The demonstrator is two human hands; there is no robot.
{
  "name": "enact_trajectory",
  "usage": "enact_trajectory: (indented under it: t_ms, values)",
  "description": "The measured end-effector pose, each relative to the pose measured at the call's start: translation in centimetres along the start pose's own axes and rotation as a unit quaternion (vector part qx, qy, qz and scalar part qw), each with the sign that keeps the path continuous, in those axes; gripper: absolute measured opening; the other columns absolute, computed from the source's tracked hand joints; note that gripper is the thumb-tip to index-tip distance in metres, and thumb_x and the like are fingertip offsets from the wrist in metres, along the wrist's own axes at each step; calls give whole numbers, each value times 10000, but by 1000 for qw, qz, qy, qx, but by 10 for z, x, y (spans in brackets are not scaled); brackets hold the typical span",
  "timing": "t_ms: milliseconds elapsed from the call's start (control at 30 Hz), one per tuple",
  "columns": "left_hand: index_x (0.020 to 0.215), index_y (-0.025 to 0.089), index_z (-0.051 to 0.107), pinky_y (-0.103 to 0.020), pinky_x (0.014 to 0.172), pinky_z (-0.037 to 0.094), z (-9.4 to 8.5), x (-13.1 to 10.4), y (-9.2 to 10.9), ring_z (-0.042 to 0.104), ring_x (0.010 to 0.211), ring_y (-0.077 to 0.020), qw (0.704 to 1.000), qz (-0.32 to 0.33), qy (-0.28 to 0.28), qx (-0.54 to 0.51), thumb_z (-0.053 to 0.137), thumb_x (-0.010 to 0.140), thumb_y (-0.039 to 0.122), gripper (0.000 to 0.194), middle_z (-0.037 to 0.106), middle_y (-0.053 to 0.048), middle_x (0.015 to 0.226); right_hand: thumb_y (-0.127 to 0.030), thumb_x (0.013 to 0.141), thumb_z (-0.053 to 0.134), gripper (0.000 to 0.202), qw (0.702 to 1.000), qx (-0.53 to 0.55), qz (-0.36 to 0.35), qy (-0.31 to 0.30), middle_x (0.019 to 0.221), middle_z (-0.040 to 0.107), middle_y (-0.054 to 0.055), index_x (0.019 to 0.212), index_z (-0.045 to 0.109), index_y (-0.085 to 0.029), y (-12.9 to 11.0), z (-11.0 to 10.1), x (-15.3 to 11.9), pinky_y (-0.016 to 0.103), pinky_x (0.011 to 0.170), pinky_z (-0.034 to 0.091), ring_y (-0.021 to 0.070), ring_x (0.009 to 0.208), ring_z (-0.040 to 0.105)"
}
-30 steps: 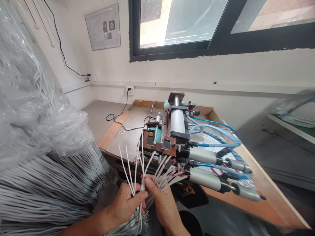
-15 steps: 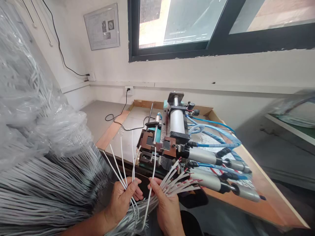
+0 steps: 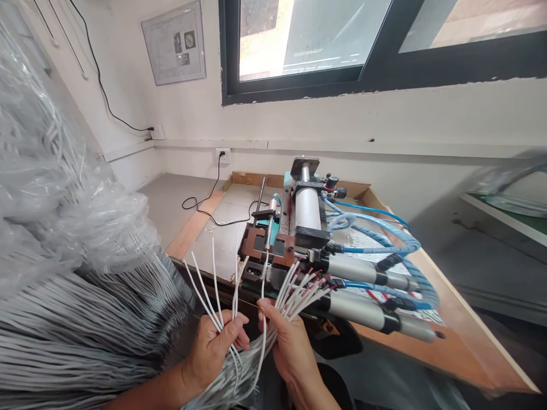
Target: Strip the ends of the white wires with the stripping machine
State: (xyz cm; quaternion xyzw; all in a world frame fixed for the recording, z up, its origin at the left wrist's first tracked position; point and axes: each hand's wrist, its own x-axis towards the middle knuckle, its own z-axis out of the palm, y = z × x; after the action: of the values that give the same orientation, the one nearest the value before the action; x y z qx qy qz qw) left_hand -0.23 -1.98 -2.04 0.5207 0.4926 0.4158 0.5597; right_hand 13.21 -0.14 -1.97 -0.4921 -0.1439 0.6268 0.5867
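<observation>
My left hand [image 3: 220,339] is closed around several white cables [image 3: 216,285], whose plain ends fan upward. My right hand [image 3: 290,341] pinches a single white cable [image 3: 264,290] between thumb and forefinger. That cable's tip reaches up to the brown jaw blocks [image 3: 282,246] of a pneumatic machine [image 3: 310,208]; how far it goes in I cannot tell. Within the same right hand sits a bunch of cables [image 3: 294,296] with red showing at their ends. Below both hands the cables run down into a loose grey-white bundle [image 3: 226,381].
A large pile of grey cables [image 3: 85,330] under clear plastic wrapping [image 3: 77,210] fills the left side. Silver cylinders [image 3: 359,310] and blue air hoses [image 3: 380,245] extend right of the machine. White scraps [image 3: 210,229] lie on the wood-edged bench [image 3: 196,225].
My right hand has moved slightly up and forward, bringing the single cable's tip to the jaws. The right brown block has slid left, baring its cylinder rod. My left hand has barely moved.
</observation>
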Motion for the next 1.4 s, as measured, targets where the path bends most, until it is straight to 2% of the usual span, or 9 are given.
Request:
enact_trajectory:
  t_ms: [100,233,367,667,867,1033,1233,1333,1400]
  values:
    - [805,133,656,-236,576,441,1,-2,4,578,538,-130,999,-4,-18,33,473,812,394,319,642,-20,556,-313,523,766,274,999,2,28,-41,492,529,-32,690,671,-118,-4,1,2,241,517,348,98,470,430]
    - [688,115,677,-239,581,410,3,-3,3,554,542,-133,994,-8,-73,81,466,805,428,395,633,-39,549,-384,580,729,322,991,17,68,-112,449,427,-57,744,686,-110,-4,3,2,220,451,305,81,440,366]
    - [612,109,676,-229,524,374,3,-3,-1,507,510,-121,985,-28,-124,114,437,804,468,472,592,-33,523,-378,532,763,295,999,-3,12,-50,585,570,2,676,675,-136,5,-1,-2,237,523,377,122,550,476]
    - [891,160,689,-270,711,433,-2,3,-5,575,758,-170,994,36,-13,107,455,821,384,332,612,-64,820,-382,569,744,306,996,-72,-56,-9,557,596,9,762,686,-151,16,-22,-15,307,645,415,171,589,542]
    - [908,184,696,-259,698,398,-4,2,-1,531,732,-159,984,58,14,170,435,833,373,331,557,-38,760,-387,583,733,279,994,-81,-67,-14,585,616,28,717,686,-147,16,-24,-13,301,634,411,175,584,547]
    - [890,179,701,-255,679,388,-3,3,2,516,690,-154,983,45,13,176,429,831,393,350,562,-32,727,-356,587,735,219,994,-70,-83,-15,549,590,4,620,657,-153,13,-21,-8,300,707,394,171,621,546]
    - [859,177,702,-257,685,381,-3,3,4,521,693,-162,982,44,22,180,432,828,395,348,571,-30,713,-362,581,740,260,995,-76,-63,-24,555,580,-2,730,697,-154,6,-17,-8,283,656,377,159,597,510]
    - [791,168,697,-250,664,376,-3,3,4,510,676,-156,982,43,14,183,428,829,397,355,557,-23,692,-380,559,749,353,994,-81,-14,-73,556,573,-5,821,703,-147,1,-13,-7,266,581,360,134,545,466]
    - [702,154,679,-240,629,372,-2,3,5,488,641,-144,983,42,2,179,427,830,396,372,532,-13,654,-378,531,762,358,989,-92,19,-111,530,564,-7,792,707,-139,-3,-9,-8,262,552,350,123,514,445]
